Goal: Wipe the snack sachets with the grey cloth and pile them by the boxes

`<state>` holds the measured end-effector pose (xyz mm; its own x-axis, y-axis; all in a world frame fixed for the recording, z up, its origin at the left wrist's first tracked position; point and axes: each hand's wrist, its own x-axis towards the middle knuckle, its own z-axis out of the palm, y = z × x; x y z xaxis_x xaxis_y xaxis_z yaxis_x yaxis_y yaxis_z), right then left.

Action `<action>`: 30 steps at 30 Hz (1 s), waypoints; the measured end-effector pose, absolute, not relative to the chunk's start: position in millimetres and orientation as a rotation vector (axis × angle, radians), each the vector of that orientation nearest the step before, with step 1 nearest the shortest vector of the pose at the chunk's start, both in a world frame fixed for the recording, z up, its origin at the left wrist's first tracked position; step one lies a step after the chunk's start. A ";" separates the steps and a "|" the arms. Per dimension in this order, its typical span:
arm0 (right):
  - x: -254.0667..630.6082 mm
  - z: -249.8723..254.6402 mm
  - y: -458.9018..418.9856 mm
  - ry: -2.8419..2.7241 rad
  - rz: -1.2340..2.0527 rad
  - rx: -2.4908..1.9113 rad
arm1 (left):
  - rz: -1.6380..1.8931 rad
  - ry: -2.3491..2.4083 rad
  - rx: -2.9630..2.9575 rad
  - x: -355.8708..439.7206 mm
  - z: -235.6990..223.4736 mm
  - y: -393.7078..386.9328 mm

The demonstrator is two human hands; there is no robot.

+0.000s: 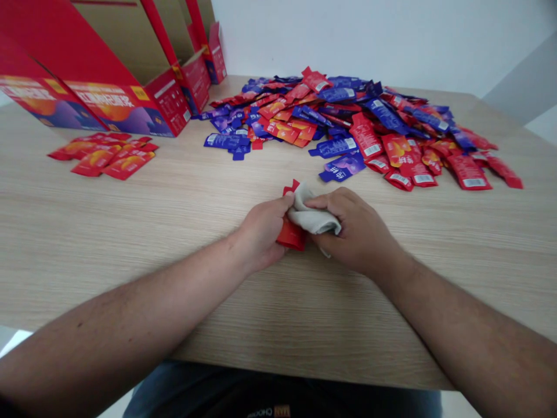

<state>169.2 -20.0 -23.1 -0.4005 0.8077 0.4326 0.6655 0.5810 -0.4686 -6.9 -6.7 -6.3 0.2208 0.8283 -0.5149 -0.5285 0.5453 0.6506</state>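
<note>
At 6 o'clock, reading the dial from the held sachet (290, 234), is the dark shirt (313, 400), with a bit of lettering at the bottom edge. The 2 bare forearms (143, 325) come in from 8 and 4 o'clock over the pale wood-grain table (322, 325). The sachet, red, is held up in the left hand (263, 235), its thumb on top and the fingers closed underneath; the narrow neck points towards 12 o'clock. The right hand (365, 232) is curled firmly around a crumpled grey-white cloth (314, 219), pressed against the sachet's 2 o'clock side. A big heap (335, 96) of red and blue-purple sachets sprawls from 11 nearly to 3 o'clock. Towards 10 o'clock is a small red group (112, 155), well apart from the heap, with open red boxes (167, 101) standing behind it.
</note>
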 end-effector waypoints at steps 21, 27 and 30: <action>180.3 -25.6 -13.7 -2.393 0.359 -0.885 | 0.897 0.899 0.350 -10.7 -3.5 6.2; 182.3 -28.0 -10.6 -2.347 0.261 -0.915 | 0.915 0.895 0.305 -13.8 -3.4 10.0; 183.4 -27.3 -9.9 -2.358 0.297 -0.859 | 0.895 0.854 0.314 -15.6 -3.3 11.8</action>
<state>183.4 -9.9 -27.3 -0.6070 0.6443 0.4652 0.5088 0.7648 -0.3953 -15.6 11.8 -3.3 0.3335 0.7880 -0.5176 -0.5544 0.6080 0.5684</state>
